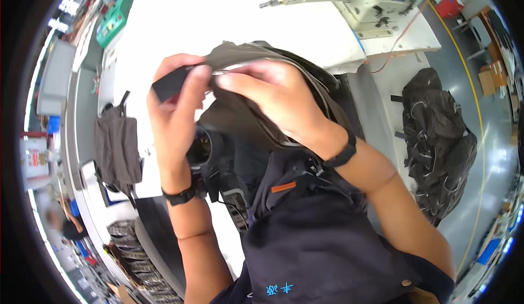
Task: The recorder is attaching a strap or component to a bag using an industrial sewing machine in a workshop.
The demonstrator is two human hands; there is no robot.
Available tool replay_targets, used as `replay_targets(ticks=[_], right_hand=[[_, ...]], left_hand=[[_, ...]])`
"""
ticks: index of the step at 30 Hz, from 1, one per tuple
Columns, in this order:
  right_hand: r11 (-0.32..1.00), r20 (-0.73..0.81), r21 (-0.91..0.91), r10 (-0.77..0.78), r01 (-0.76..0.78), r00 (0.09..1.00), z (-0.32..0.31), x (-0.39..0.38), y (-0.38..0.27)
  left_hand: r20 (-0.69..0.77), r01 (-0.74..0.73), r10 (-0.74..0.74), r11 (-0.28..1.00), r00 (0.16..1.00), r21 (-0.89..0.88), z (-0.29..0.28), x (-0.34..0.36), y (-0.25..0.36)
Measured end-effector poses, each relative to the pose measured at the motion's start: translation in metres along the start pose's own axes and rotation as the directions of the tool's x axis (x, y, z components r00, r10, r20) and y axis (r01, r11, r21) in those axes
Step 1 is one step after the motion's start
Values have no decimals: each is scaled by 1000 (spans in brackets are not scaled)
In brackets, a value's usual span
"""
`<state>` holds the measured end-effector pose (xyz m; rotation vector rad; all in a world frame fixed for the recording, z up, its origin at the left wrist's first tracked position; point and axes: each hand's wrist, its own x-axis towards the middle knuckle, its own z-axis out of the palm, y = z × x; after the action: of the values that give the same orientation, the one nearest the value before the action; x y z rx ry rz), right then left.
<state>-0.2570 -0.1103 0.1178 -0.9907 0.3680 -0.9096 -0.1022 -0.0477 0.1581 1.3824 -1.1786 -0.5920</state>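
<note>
A dark brown-grey bag (240, 124) with zippered edges lies in front of me, its top raised over the white table. My left hand (177, 99) pinches a black strap (172, 84) at the bag's upper left side, thumb and fingers closed on it. Beside it, my right hand (278, 88) grips the bag's edge near the zipper, its fingertips close to the left thumb. Some of the right fingers are blurred or hidden behind the fabric. Both wrists wear black bands. A dark apron with an orange tag covers my front.
A sewing machine (376, 1) stands at the table's far right. Another grey bag (117, 148) lies on the left. Several dark bags are piled (436, 145) on the floor at right. Camouflage pieces (139, 260) sit at lower left, where another person (71, 222) is visible.
</note>
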Motion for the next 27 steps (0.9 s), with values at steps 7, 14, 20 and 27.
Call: replay_targets(ticks=[7, 14, 20, 27], right_hand=[[987, 362, -47, -126, 153, 924, 90, 78, -27], [908, 473, -107, -312, 405, 824, 98, 173, -4], [927, 310, -322, -87, 191, 947, 17, 218, 56], [985, 302, -171, 36, 17, 953, -31, 212, 59]], left_hand=[[-493, -312, 428, 901, 758, 302, -55, -3, 54], [-642, -427, 571, 818, 513, 386, -54, 62, 1], [-571, -90, 114, 993, 813, 70, -32, 105, -82], [-379, -36, -99, 942, 920, -334, -10, 114, -118]])
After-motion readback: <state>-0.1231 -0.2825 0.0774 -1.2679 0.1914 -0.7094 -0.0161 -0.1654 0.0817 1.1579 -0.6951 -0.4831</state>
